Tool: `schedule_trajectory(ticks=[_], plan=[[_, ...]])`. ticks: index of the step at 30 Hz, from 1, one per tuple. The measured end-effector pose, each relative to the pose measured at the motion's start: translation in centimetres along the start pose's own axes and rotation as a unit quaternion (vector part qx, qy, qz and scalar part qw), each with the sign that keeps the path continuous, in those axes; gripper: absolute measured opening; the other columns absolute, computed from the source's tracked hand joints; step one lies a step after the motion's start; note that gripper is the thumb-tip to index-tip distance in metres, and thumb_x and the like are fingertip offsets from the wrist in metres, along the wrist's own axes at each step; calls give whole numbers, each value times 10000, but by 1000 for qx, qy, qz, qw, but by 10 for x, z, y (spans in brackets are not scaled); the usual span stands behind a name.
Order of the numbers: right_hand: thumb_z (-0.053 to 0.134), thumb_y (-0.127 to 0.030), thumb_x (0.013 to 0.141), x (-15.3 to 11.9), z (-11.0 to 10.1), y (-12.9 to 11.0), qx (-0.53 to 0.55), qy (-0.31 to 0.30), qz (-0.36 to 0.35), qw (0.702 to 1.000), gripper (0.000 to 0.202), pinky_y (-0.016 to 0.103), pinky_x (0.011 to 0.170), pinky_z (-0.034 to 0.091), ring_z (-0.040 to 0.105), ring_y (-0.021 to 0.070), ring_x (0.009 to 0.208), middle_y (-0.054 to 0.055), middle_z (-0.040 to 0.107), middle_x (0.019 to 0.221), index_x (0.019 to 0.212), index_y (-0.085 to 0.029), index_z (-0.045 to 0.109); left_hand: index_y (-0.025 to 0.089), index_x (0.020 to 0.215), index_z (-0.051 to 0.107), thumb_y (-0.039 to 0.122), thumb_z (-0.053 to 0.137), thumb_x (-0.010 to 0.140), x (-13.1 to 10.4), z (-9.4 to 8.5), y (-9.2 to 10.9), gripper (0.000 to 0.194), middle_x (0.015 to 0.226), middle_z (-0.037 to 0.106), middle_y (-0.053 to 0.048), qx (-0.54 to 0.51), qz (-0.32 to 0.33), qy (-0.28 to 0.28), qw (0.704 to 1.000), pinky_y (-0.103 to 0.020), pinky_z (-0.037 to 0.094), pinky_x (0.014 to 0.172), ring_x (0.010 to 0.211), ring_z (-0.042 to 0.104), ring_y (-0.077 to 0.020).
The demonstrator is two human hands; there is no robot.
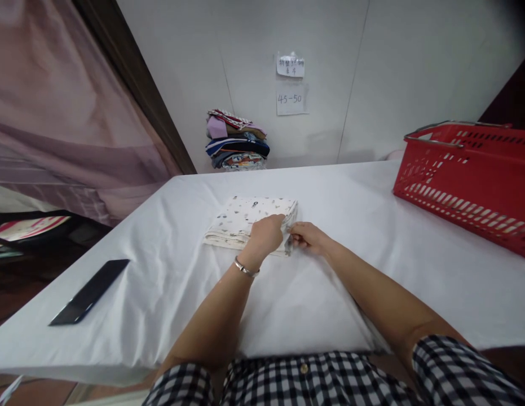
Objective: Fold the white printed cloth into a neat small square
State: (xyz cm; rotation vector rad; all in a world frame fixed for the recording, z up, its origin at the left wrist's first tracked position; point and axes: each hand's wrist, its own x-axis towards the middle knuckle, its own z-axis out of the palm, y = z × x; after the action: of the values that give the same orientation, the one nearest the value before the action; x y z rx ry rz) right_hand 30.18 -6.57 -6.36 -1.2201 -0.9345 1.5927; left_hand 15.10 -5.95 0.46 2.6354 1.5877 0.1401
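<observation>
A folded white cloth with small dark prints [241,217] lies on the white-covered table [169,225], its layers showing along the front and right edges. My left hand [266,234], with a silver bracelet at the wrist, is closed on the cloth's top near its front right corner. At that same corner, just to the right, the fingertips of my right hand [307,237] pinch the layered edge of the cloth. The two hands are close together but apart.
A red plastic basket [469,186] stands at the right. A dark flat object [91,290] lies at the table's left. Beyond the far edge is a stack of folded fabrics [237,144]. Two paper signs [290,100] hang on the wall, and a pink curtain [76,101] is at left.
</observation>
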Motion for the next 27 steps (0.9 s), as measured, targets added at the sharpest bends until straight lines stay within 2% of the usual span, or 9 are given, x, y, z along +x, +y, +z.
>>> schedule_trajectory(ticks=[4, 7, 10, 14, 16, 20, 25, 27], plan=[[687, -209, 644, 0, -1, 3, -1, 3, 11, 1000, 214, 157, 318, 193, 517, 71, 420, -42, 533, 494, 626, -179, 476, 233, 1096, 541, 112, 398, 829, -1, 6, 6, 327, 1004, 650, -68, 26, 20, 18, 999, -316, 451, 744, 919, 614, -214], [653, -188, 684, -1, 1, 5, 8, 8, 20, 1000, 151, 149, 324, 256, 578, 99, 473, -6, 590, 542, 645, -175, 507, 220, 1024, 546, 217, 458, 848, -1, 12, 12, 197, 960, 642, -71, 26, 38, 9, 999, -318, 447, 726, 908, 608, -224], [612, -164, 716, 0, 5, 7, 26, 22, 10, 999, 146, 164, 381, 385, 594, 111, 493, 0, 590, 539, 622, -179, 502, 212, 1039, 540, 314, 521, 835, 0, 13, 16, 229, 984, 630, -84, 31, 49, -1, 998, -328, 449, 728, 933, 591, -240], [583, -117, 707, 1, 7, 8, 61, 49, 8, 997, 152, 219, 469, 494, 614, 136, 518, 1, 582, 524, 613, -188, 487, 211, 1069, 530, 188, 430, 860, -2, 9, 13, 233, 979, 626, -85, 61, 29, 37, 997, -315, 448, 699, 946, 575, -233], [573, -93, 686, 1, 8, 7, 78, 54, 13, 995, 141, 237, 482, 508, 617, 146, 520, 3, 580, 521, 614, -184, 494, 213, 1062, 527, 147, 402, 858, -3, 8, 13, 248, 962, 627, -80, 71, 26, 45, 996, -307, 445, 682, 940, 573, -228], [574, -103, 666, -2, 9, 6, 107, 47, -12, 993, 158, 237, 498, 507, 574, 120, 484, -6, 565, 521, 579, -185, 470, 199, 1035, 522, 219, 427, 875, -6, 13, 19, 188, 960, 623, -93, 69, 50, 20, 996, -314, 446, 693, 951, 567, -236], [597, -145, 652, -3, 9, 11, 117, 25, -15, 993, 158, 208, 448, 436, 498, 93, 449, -17, 524, 490, 550, -179, 482, 189, 1029, 516, 365, 485, 865, -8, 20, 25, 243, 970, 621, -96, 40, 54, 9, 998, -342, 452, 727, 950, 569, -251], [622, -171, 649, -3, 8, 14, 123, 16, -17, 992, 165, 200, 439, 406, 477, 88, 453, -23, 511, 488, 549, -177, 491, 183, 1031, 511, 341, 480, 865, -10, 21, 26, 232, 979, 620, -97, 33, 51, 14, 998, -345, 456, 724, 939, 574, -250]])
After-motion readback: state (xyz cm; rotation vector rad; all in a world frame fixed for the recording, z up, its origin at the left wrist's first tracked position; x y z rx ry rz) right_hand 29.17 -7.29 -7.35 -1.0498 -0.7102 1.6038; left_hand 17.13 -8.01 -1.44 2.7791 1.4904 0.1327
